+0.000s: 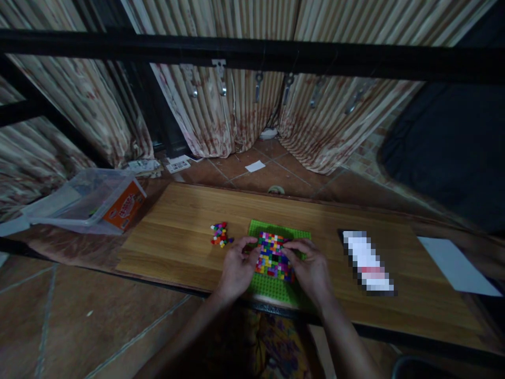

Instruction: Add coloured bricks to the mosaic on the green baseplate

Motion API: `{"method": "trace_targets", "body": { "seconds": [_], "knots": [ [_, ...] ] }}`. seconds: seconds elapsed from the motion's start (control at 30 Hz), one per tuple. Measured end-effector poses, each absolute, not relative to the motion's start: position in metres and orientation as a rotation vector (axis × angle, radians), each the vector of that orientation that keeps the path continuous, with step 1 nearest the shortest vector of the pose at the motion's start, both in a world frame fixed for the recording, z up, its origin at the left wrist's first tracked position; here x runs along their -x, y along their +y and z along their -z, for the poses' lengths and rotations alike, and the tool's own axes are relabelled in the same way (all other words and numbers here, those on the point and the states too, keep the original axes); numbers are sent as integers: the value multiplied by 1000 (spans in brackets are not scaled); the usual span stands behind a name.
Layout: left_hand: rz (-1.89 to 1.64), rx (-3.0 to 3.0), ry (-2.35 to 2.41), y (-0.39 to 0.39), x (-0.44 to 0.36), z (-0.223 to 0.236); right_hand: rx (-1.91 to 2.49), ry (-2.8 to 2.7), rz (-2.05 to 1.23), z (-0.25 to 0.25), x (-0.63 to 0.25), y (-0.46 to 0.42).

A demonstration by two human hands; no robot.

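A green studded baseplate [272, 291] lies on the wooden tabletop, with a dense patch of small multicoloured building bricks [272, 258] on its middle. My left hand [238, 267] rests at the patch's left edge, its thumb and index finger curled towards each other. From the right, my right hand [311, 267] reaches over the patch's right side with thumb and index finger closed in a pinch. Whatever lies between the fingertips of either hand is too small to make out. Left of the baseplate sits a loose pile of small coloured bricks [221, 234].
On the table [169, 231], a phone [369, 261] with a blurred screen lies to the right. Beyond it is a white sheet [457, 263]. A clear plastic box [90, 202] with an orange label stands at the left end. A black bar with metal hooks crosses behind, before striped curtains [244, 116].
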State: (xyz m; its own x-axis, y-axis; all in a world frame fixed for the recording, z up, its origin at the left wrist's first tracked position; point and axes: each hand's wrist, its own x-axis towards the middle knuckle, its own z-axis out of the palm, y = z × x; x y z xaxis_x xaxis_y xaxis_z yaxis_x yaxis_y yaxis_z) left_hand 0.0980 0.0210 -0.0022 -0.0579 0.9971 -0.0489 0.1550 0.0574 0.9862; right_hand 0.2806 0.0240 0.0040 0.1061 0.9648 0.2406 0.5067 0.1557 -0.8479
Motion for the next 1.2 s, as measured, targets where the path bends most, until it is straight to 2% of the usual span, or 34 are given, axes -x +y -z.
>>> {"method": "trace_targets", "body": {
  "seconds": [0.4, 0.9, 1.2],
  "knots": [
    [-1120, -1267, 1372, 18, -103, -3, 1490, -1307, -899, -3, -282, 34],
    [-1162, -1234, 1342, 20, -107, 3, 1565, -1391, -982, -9, -286, 41],
    [-1129, -1250, 1330, 15, -101, 0, 1500, -1354, -899, -6, -285, 32]
  ]
}}
